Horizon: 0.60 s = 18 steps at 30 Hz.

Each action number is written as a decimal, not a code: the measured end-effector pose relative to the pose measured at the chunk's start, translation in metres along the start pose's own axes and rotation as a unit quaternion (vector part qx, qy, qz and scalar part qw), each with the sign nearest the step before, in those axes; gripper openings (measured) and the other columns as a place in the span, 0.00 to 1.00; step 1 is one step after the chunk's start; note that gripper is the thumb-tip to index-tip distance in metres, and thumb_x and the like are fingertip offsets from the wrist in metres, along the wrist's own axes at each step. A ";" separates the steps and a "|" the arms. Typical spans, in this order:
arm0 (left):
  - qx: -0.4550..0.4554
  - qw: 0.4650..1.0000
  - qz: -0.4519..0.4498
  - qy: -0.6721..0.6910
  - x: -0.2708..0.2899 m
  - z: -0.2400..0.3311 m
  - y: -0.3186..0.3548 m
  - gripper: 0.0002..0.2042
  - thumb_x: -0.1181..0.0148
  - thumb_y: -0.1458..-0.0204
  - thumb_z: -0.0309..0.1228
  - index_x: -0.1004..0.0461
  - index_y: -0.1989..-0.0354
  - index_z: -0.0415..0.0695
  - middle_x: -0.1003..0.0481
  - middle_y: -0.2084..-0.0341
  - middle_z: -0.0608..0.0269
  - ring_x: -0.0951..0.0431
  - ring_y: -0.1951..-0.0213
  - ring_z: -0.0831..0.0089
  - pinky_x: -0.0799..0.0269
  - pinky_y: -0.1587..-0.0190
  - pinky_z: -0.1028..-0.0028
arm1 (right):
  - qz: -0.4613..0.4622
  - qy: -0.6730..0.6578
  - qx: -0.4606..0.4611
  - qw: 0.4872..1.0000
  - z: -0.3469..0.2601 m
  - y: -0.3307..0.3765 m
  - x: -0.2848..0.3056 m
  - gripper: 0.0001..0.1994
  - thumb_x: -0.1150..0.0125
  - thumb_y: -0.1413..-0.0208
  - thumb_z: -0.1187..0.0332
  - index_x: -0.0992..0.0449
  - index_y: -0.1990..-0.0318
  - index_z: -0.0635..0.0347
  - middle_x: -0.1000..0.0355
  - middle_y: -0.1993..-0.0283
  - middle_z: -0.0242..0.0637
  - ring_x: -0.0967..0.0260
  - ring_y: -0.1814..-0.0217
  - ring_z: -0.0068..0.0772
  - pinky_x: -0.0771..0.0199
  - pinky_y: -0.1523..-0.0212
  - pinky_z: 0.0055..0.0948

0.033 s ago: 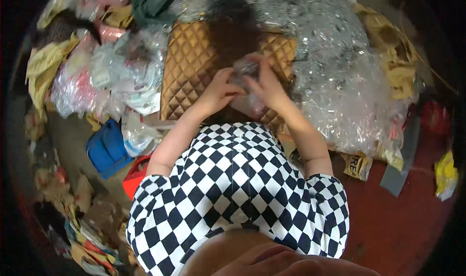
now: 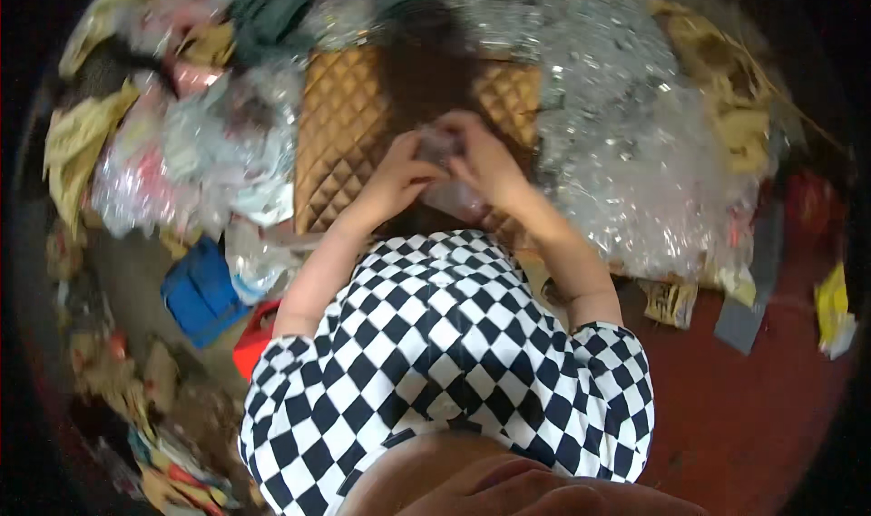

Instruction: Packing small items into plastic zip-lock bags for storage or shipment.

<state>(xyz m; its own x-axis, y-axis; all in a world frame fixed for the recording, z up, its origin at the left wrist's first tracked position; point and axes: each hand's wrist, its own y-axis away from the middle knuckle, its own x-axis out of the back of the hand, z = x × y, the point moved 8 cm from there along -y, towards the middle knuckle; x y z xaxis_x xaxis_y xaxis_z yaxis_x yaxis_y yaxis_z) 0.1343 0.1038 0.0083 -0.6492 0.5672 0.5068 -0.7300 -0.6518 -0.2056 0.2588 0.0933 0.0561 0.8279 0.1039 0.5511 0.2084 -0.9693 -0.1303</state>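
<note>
In front of my chest, both hands hold a crumpled piece of clear, faintly pink plastic film (image 2: 458, 200). My left hand (image 2: 397, 179) has its fingers bent around the film's left side. Across from it, my right hand (image 2: 485, 162) grips the upper right of the same piece, its fingers curled and somewhat blurred. The film's lower end hangs below my fingers. Under both hands is a bronze quilted pad (image 2: 331, 108), darkened by a shadow down its middle.
Shiny clear plastic film (image 2: 626, 162) is heaped right of the pad. Clear and pink plastic (image 2: 145, 171) piles up on the left, with dark green cloth (image 2: 272, 13) behind. A blue container (image 2: 204, 294) and a red one (image 2: 254, 339) sit at my left side.
The whole view has shifted a little. My right hand has come slightly closer to my left, and the plastic film between them is bunched a bit differently.
</note>
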 end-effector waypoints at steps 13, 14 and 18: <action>-0.097 0.969 -0.195 0.116 -0.075 0.106 -0.083 0.14 0.34 0.61 0.18 0.18 0.66 0.49 0.31 0.46 0.54 0.35 0.41 0.54 0.36 0.41 0.63 | -0.387 0.205 -0.089 0.895 0.057 0.085 0.018 0.14 0.32 0.63 0.65 0.21 0.65 0.54 0.23 0.65 0.41 0.24 0.57 0.46 0.24 0.58 0.43; -0.131 0.965 -0.203 0.098 -0.076 0.119 -0.094 0.11 0.36 0.58 0.19 0.19 0.65 0.47 0.30 0.46 0.53 0.33 0.42 0.53 0.33 0.43 0.63 | -0.347 0.214 -0.126 0.904 0.061 0.090 0.035 0.08 0.34 0.61 0.67 0.21 0.70 0.54 0.23 0.69 0.39 0.24 0.61 0.41 0.24 0.60 0.39; -0.038 0.994 -0.069 0.079 -0.082 0.038 -0.118 0.15 0.38 0.55 0.21 0.22 0.56 0.45 0.31 0.46 0.52 0.33 0.43 0.52 0.34 0.42 0.63 | -0.006 0.100 -0.189 0.977 0.100 0.127 0.158 0.10 0.41 0.54 0.69 0.19 0.63 0.51 0.21 0.67 0.36 0.23 0.66 0.34 0.24 0.62 0.34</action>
<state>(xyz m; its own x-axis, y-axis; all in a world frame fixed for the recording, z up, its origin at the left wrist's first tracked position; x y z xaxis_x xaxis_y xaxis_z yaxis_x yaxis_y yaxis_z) 0.2817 0.1149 0.0231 -0.5636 0.7239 0.3979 -0.8240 -0.5263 -0.2098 0.4677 0.0088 0.0444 0.7009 0.1072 0.7052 -0.0212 -0.9851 0.1708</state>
